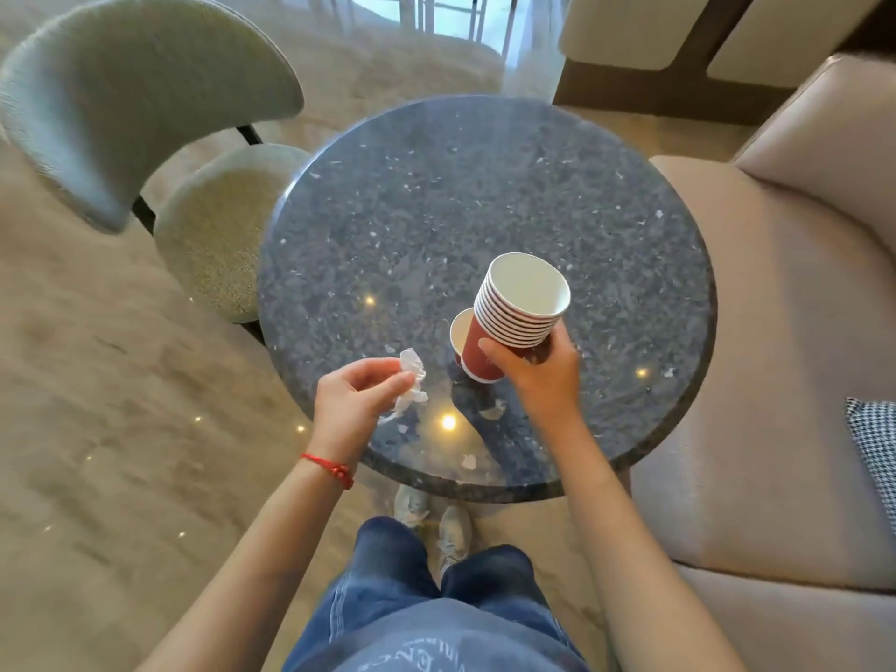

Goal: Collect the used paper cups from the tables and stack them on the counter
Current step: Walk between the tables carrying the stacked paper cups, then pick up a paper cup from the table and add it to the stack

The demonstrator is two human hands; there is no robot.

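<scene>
Right grip (538, 368) clasps nested red paper cups (519, 312) over speckled stone table (436, 196); left grip (359, 390) pinches crumpled tissue (412, 380).

Pale lettering printed on the blue garment (417, 657) (upside down, cropped), only "ENC" made out, nothing else legible

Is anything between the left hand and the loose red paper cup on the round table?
The left hand already pinches a crumpled white tissue, which occupies its fingers. The single red paper cup sits on the dark stone table, partly behind the cup stack held by the right hand.
</scene>
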